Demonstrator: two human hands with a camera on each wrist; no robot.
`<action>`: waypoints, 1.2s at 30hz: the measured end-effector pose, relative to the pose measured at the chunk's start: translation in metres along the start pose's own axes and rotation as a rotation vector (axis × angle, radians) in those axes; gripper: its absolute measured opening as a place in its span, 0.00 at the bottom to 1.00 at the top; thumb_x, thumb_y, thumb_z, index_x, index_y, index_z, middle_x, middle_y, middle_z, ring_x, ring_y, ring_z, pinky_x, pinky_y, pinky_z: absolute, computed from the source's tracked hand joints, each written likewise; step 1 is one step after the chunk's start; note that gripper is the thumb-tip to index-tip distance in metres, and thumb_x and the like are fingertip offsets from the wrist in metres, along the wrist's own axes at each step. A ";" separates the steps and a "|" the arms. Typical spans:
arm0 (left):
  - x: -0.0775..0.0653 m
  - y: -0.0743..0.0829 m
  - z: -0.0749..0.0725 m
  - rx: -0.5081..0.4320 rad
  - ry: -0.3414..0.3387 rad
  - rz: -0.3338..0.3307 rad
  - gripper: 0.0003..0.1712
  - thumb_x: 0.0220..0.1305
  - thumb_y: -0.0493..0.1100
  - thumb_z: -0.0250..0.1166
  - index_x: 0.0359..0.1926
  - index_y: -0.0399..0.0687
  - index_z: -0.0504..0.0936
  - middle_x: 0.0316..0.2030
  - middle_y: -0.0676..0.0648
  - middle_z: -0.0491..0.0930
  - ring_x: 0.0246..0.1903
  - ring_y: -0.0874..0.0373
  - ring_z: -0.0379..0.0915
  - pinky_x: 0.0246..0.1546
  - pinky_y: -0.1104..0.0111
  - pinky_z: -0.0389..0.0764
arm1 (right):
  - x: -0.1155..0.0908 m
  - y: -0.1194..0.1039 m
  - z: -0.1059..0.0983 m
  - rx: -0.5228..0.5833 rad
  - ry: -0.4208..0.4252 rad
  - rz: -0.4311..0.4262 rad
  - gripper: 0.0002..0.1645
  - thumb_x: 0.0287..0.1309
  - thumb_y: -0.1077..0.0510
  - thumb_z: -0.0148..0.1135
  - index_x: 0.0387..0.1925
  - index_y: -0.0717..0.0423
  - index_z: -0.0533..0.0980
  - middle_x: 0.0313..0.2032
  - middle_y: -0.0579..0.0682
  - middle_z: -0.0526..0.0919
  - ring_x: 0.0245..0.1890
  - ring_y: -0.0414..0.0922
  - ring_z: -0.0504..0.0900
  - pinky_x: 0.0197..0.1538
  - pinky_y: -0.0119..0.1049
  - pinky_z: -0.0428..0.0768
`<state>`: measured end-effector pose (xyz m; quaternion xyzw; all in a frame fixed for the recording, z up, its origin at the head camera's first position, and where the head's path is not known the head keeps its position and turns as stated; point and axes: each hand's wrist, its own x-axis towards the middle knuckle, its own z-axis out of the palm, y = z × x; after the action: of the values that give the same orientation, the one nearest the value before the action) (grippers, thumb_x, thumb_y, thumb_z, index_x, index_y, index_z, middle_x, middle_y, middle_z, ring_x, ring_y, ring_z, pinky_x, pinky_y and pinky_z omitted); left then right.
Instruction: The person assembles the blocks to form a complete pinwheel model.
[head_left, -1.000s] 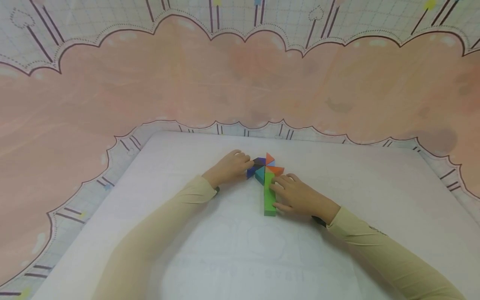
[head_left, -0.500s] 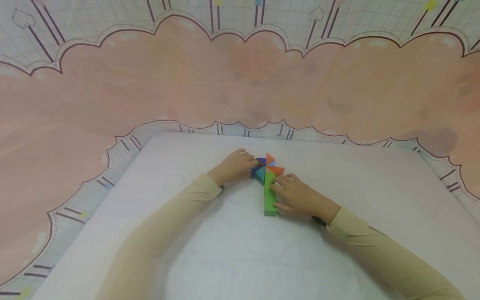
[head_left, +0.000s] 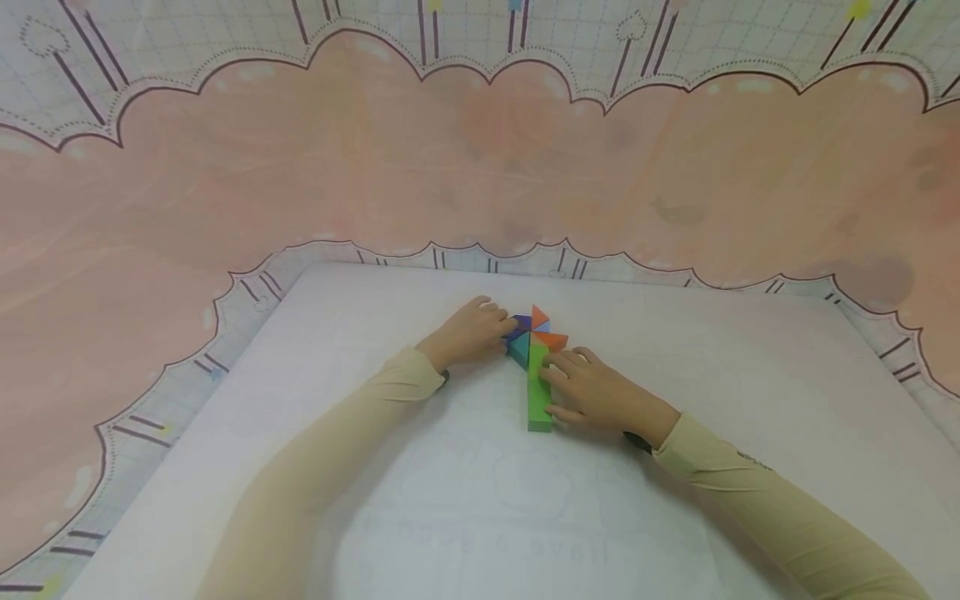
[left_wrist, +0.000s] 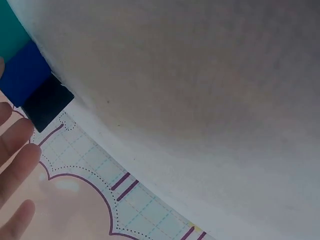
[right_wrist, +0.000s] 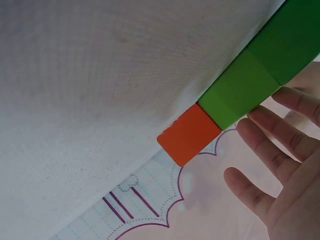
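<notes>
On the white tabletop (head_left: pixel 420 500), coloured wooden blocks form a pinwheel with a stem. My left hand (head_left: pixel 467 335) is at its left side, fingers bent over a dark blue block (head_left: pixel 522 321) and partly hiding it. In the left wrist view a fingertip touches a blue block (left_wrist: pixel 27 75) beside a darker one (left_wrist: pixel 49 104); the thumb is hidden. A teal triangular block (head_left: pixel 519 350) lies close by. My right hand (head_left: pixel 592 387) rests with loosely extended fingers against the right side of the green stem blocks (head_left: pixel 538 392). An orange block (right_wrist: pixel 189 135) adjoins them.
Orange (head_left: pixel 539 317) and light blue (head_left: pixel 543 327) triangular blocks make up the upper right of the pinwheel. Beyond the table's back edge hangs a pinkish cloth (head_left: pixel 480 175) with scalloped, checked borders.
My left hand has shifted slightly right, bringing the dark blue block in closer to the pinwheel's centre. The teal block has moved slightly left. My right hand and the green blocks stay in place.
</notes>
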<state>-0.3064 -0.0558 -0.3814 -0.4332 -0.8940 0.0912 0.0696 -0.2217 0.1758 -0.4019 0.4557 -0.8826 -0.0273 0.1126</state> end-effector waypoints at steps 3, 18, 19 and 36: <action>-0.002 -0.001 0.000 0.017 0.010 -0.008 0.19 0.61 0.52 0.63 0.49 0.49 0.77 0.46 0.48 0.81 0.50 0.53 0.76 0.66 0.56 0.64 | 0.000 0.000 0.000 -0.001 0.005 -0.004 0.28 0.60 0.42 0.55 0.53 0.57 0.71 0.52 0.55 0.75 0.53 0.50 0.74 0.60 0.49 0.72; -0.003 -0.002 0.003 0.028 0.013 0.018 0.15 0.61 0.50 0.63 0.45 0.49 0.79 0.44 0.48 0.82 0.47 0.52 0.77 0.62 0.57 0.68 | 0.001 -0.001 -0.002 0.005 -0.011 0.004 0.28 0.60 0.42 0.55 0.53 0.57 0.71 0.52 0.55 0.75 0.53 0.50 0.73 0.60 0.50 0.72; -0.002 -0.002 0.003 0.028 0.013 0.017 0.15 0.61 0.50 0.63 0.45 0.49 0.79 0.44 0.47 0.82 0.47 0.52 0.77 0.62 0.57 0.68 | 0.001 -0.001 -0.002 0.005 -0.012 0.005 0.28 0.60 0.42 0.55 0.53 0.57 0.71 0.52 0.55 0.75 0.53 0.50 0.73 0.60 0.50 0.72; 0.008 0.007 0.000 0.052 -0.030 -0.052 0.23 0.61 0.58 0.60 0.47 0.47 0.79 0.47 0.46 0.81 0.51 0.52 0.75 0.65 0.56 0.65 | 0.001 -0.001 -0.004 0.008 -0.024 0.012 0.28 0.60 0.42 0.55 0.53 0.58 0.71 0.52 0.55 0.74 0.53 0.50 0.73 0.60 0.51 0.72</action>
<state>-0.3058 -0.0451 -0.3832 -0.4063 -0.9032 0.1191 0.0700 -0.2205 0.1743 -0.3980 0.4507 -0.8866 -0.0284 0.1003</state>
